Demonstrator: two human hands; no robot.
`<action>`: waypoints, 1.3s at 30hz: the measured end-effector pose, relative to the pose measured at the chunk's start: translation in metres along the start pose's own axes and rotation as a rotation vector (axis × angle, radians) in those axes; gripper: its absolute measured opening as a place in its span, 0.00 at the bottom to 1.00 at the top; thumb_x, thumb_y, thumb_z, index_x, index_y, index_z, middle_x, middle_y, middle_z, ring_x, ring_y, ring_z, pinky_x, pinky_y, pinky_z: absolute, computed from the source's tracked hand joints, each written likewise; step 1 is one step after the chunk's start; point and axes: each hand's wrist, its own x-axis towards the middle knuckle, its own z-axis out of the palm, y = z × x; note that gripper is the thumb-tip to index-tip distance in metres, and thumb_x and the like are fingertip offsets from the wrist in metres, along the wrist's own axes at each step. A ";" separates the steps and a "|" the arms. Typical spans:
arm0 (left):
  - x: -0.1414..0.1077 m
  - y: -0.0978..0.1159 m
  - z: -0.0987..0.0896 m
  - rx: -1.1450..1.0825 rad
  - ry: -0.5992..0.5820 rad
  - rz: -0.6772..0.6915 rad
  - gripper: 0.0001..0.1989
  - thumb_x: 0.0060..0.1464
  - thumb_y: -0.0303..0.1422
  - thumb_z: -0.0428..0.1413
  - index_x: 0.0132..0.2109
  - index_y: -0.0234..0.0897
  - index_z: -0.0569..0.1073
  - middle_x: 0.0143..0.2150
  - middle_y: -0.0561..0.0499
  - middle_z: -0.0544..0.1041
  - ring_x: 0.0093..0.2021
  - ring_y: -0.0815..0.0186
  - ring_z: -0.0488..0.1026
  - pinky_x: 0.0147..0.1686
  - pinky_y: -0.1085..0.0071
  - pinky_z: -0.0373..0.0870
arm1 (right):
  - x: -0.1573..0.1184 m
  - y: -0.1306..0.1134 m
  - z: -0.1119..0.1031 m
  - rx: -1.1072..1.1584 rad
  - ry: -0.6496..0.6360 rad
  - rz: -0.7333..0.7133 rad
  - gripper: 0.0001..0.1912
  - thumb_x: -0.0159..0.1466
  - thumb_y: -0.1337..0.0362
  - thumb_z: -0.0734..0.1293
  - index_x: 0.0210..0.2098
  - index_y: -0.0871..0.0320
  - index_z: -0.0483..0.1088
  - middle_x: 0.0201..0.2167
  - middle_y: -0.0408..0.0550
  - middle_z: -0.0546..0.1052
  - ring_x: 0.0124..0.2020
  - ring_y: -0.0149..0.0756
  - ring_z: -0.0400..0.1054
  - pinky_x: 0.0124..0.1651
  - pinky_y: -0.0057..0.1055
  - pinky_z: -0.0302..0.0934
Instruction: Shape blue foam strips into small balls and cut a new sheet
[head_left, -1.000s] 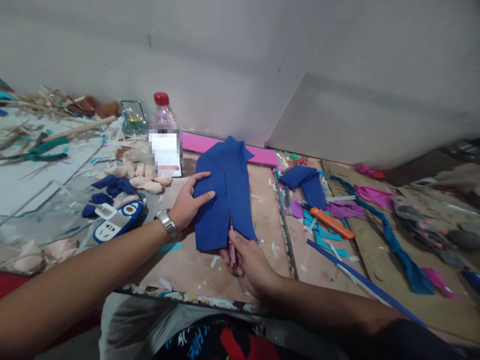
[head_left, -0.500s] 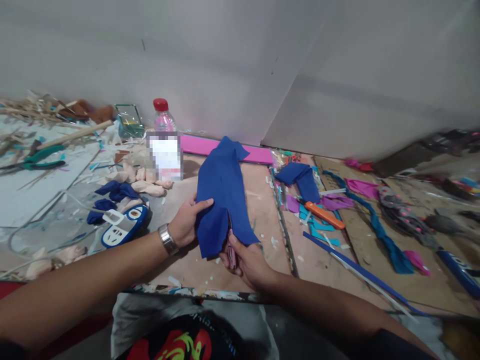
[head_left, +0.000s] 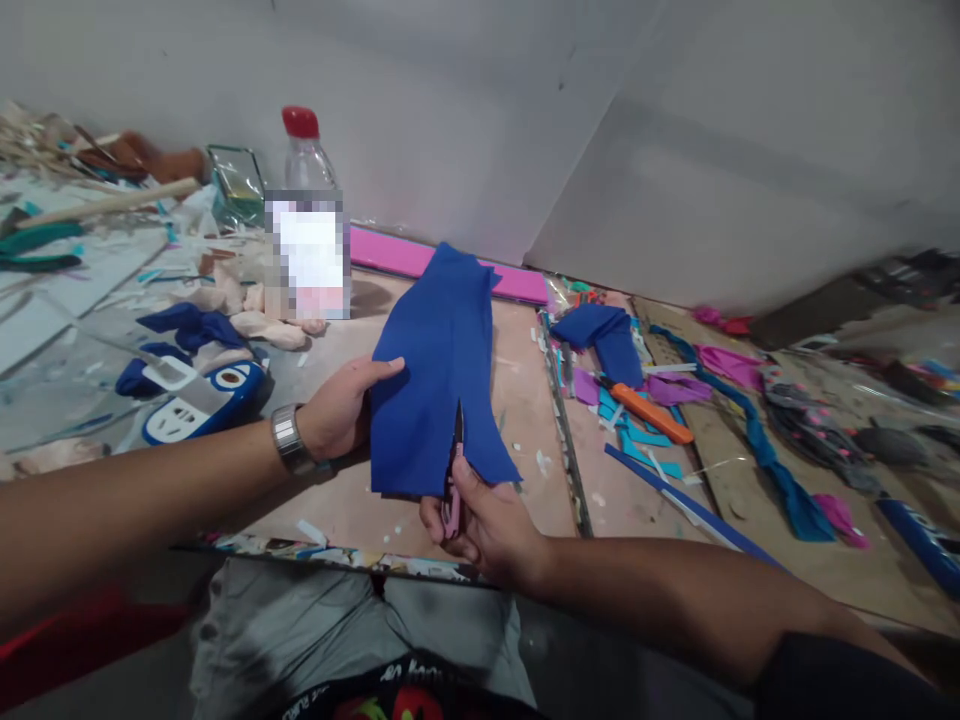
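A sheet of blue fabric [head_left: 420, 370] is held up above the table, with a slit running in from its near edge. My left hand [head_left: 341, 405] grips its left edge, the thumb lying on top and the other fingers underneath. Around the pink handles of a pair of scissors [head_left: 451, 500] my right hand [head_left: 487, 525] is closed. Their dark blades sit in the slit and point away from me. Right of the sheet lies another folded piece of blue fabric [head_left: 600, 330].
On the left stand a red-capped bottle [head_left: 304, 150] and a blue-and-white power strip [head_left: 206, 400]. Green-handled pliers [head_left: 41, 243] lie far left. An orange utility knife [head_left: 649, 412], fabric scraps and a blue strip [head_left: 675, 500] lie on the right. A pink bar [head_left: 390, 252] runs along the wall.
The view has shifted. The fabric now lies flatter and wider toward the left, and my left hand has moved left with its edge. More of the scissor blades shows in the slit.
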 end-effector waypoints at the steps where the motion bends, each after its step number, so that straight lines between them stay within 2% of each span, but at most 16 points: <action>1: 0.000 -0.001 0.000 0.017 0.003 -0.003 0.18 0.54 0.34 0.64 0.50 0.28 0.79 0.42 0.39 0.85 0.35 0.56 0.83 0.40 0.61 0.81 | -0.001 -0.002 0.001 0.013 -0.014 0.021 0.34 0.57 0.29 0.68 0.29 0.57 0.63 0.17 0.38 0.70 0.10 0.20 0.47 0.15 0.25 0.34; 2: 0.000 -0.002 0.000 0.031 0.009 -0.008 0.18 0.54 0.34 0.64 0.50 0.29 0.79 0.42 0.39 0.85 0.36 0.56 0.83 0.40 0.61 0.81 | -0.003 -0.004 0.002 0.027 -0.046 0.052 0.34 0.58 0.29 0.67 0.29 0.56 0.62 0.16 0.37 0.68 0.11 0.21 0.47 0.16 0.25 0.36; 3: 0.000 -0.002 0.001 0.042 0.025 -0.003 0.17 0.54 0.33 0.64 0.50 0.28 0.79 0.43 0.39 0.85 0.36 0.56 0.83 0.41 0.61 0.81 | -0.005 -0.005 0.003 0.054 -0.019 0.039 0.33 0.60 0.31 0.67 0.31 0.56 0.62 0.15 0.36 0.69 0.11 0.21 0.48 0.16 0.25 0.36; 5: 0.001 -0.003 0.002 0.062 0.063 0.014 0.16 0.55 0.33 0.64 0.49 0.28 0.79 0.43 0.39 0.84 0.38 0.56 0.83 0.42 0.61 0.81 | -0.008 -0.007 0.004 0.087 -0.015 0.035 0.29 0.61 0.34 0.68 0.35 0.55 0.61 0.18 0.37 0.72 0.12 0.22 0.48 0.17 0.24 0.38; 9: 0.000 -0.003 0.002 0.095 0.092 0.013 0.17 0.56 0.35 0.64 0.50 0.29 0.79 0.42 0.40 0.85 0.37 0.56 0.82 0.41 0.62 0.81 | -0.015 -0.006 0.002 0.047 -0.072 0.062 0.27 0.65 0.36 0.65 0.33 0.55 0.61 0.18 0.38 0.72 0.14 0.24 0.50 0.18 0.24 0.40; 11: -0.003 -0.003 0.000 0.097 0.024 -0.023 0.19 0.57 0.36 0.64 0.52 0.30 0.78 0.43 0.40 0.84 0.37 0.55 0.83 0.40 0.61 0.81 | -0.017 -0.005 0.001 0.022 -0.094 0.044 0.29 0.65 0.35 0.64 0.31 0.56 0.61 0.19 0.40 0.71 0.16 0.24 0.51 0.19 0.25 0.41; 14: -0.008 -0.004 -0.003 0.092 -0.071 -0.094 0.18 0.55 0.38 0.65 0.49 0.29 0.79 0.41 0.38 0.84 0.36 0.53 0.82 0.37 0.60 0.80 | -0.020 -0.007 0.003 0.047 -0.086 0.047 0.28 0.65 0.36 0.66 0.35 0.56 0.63 0.21 0.39 0.70 0.19 0.25 0.53 0.23 0.25 0.43; 16: -0.009 -0.006 -0.003 0.102 -0.088 -0.144 0.17 0.55 0.37 0.66 0.46 0.29 0.79 0.40 0.38 0.84 0.36 0.53 0.82 0.38 0.60 0.80 | -0.022 -0.008 0.004 0.095 -0.076 0.054 0.28 0.63 0.37 0.69 0.37 0.56 0.63 0.23 0.39 0.70 0.23 0.27 0.58 0.26 0.25 0.48; 18: -0.010 -0.007 -0.002 0.100 -0.057 -0.149 0.16 0.55 0.36 0.66 0.46 0.29 0.79 0.41 0.38 0.84 0.37 0.53 0.82 0.40 0.58 0.81 | -0.023 -0.008 0.006 0.125 -0.073 0.046 0.28 0.62 0.37 0.70 0.37 0.55 0.62 0.23 0.39 0.70 0.24 0.27 0.59 0.29 0.25 0.50; 21: -0.009 -0.008 0.002 0.078 0.017 -0.099 0.16 0.56 0.33 0.65 0.49 0.29 0.79 0.43 0.38 0.84 0.41 0.53 0.83 0.45 0.56 0.81 | -0.024 -0.006 0.005 0.133 -0.082 0.014 0.27 0.65 0.38 0.68 0.37 0.55 0.60 0.23 0.39 0.71 0.22 0.26 0.58 0.28 0.24 0.49; 24: -0.009 -0.007 0.004 0.087 0.051 -0.096 0.16 0.56 0.34 0.65 0.49 0.28 0.79 0.44 0.39 0.84 0.41 0.53 0.83 0.46 0.56 0.81 | -0.023 -0.005 0.003 0.127 -0.093 -0.003 0.25 0.67 0.40 0.67 0.37 0.55 0.60 0.24 0.39 0.71 0.22 0.25 0.58 0.28 0.24 0.47; 29: -0.009 -0.006 0.005 0.110 0.070 -0.101 0.17 0.54 0.35 0.66 0.48 0.29 0.79 0.42 0.40 0.84 0.40 0.53 0.83 0.45 0.56 0.81 | -0.021 -0.006 0.003 0.131 -0.107 0.017 0.25 0.66 0.39 0.67 0.37 0.55 0.61 0.24 0.39 0.71 0.23 0.25 0.58 0.29 0.25 0.48; 33: -0.009 -0.007 0.004 0.114 0.065 -0.094 0.17 0.54 0.35 0.66 0.47 0.28 0.79 0.42 0.39 0.84 0.43 0.51 0.82 0.47 0.54 0.81 | -0.020 -0.009 0.005 0.089 -0.089 0.044 0.26 0.66 0.39 0.68 0.37 0.55 0.62 0.23 0.39 0.71 0.24 0.26 0.58 0.28 0.25 0.48; 39: -0.008 -0.007 0.003 0.104 0.059 -0.085 0.16 0.55 0.35 0.65 0.47 0.29 0.79 0.42 0.39 0.84 0.43 0.51 0.83 0.47 0.54 0.81 | -0.018 -0.013 0.007 0.053 -0.048 0.052 0.27 0.64 0.38 0.69 0.42 0.55 0.62 0.25 0.39 0.69 0.24 0.27 0.58 0.28 0.26 0.48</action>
